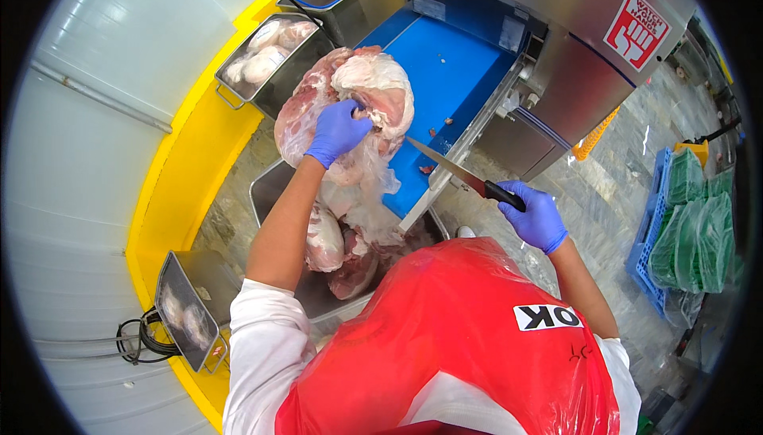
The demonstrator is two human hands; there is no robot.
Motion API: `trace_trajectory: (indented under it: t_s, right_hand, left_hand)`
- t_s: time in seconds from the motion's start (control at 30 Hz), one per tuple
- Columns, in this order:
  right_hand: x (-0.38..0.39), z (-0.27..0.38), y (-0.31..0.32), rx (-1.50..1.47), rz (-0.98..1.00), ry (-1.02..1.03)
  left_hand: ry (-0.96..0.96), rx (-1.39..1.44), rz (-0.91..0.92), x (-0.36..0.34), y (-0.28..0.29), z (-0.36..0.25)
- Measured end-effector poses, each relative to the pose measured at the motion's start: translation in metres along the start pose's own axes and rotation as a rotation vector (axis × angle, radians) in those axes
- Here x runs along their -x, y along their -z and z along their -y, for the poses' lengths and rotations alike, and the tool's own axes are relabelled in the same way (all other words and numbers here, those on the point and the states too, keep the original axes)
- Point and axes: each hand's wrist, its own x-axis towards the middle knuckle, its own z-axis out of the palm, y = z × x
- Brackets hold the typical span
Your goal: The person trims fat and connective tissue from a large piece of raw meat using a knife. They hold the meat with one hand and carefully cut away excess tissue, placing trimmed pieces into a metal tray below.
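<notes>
A large cut of raw meat [298, 109] with pale fat and skin rests at the left edge of a blue conveyor belt [449, 53]. My left hand [340, 131], in a blue glove, is closed on the meat, its fingertips partly hidden in a fold. Clear plastic film [369, 188] hangs from the meat toward a metal bin [266, 188]. In my right hand [534, 216], also gloved, is a black-handled knife [457, 168]. Its blade points up and left over the belt's metal edge, the tip just short of the meat. More meat pieces [324, 240] lie in the bin below.
A metal tub [274, 89] of wrapped meat stands at the upper left, by a yellow barrier [163, 196]. Another tub [226, 276] is at the lower left. A steel machine [548, 77] houses the belt. Blue crates [648, 236] with green bagged goods stand at the right.
</notes>
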Motion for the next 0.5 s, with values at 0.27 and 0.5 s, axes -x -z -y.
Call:
trace_trajectory:
  t_s: [0.27, 0.5]
  right_hand:
    - [-0.003, 0.017, -0.010, -0.040, 0.009, 0.079]
    - [-0.013, 0.014, -0.014, 0.013, 0.024, 0.105]
  left_hand:
    - [0.046, 0.229, -0.097, -0.004, 0.000, -0.002]
    - [0.018, 0.106, -0.098, -0.014, 0.020, -0.036]
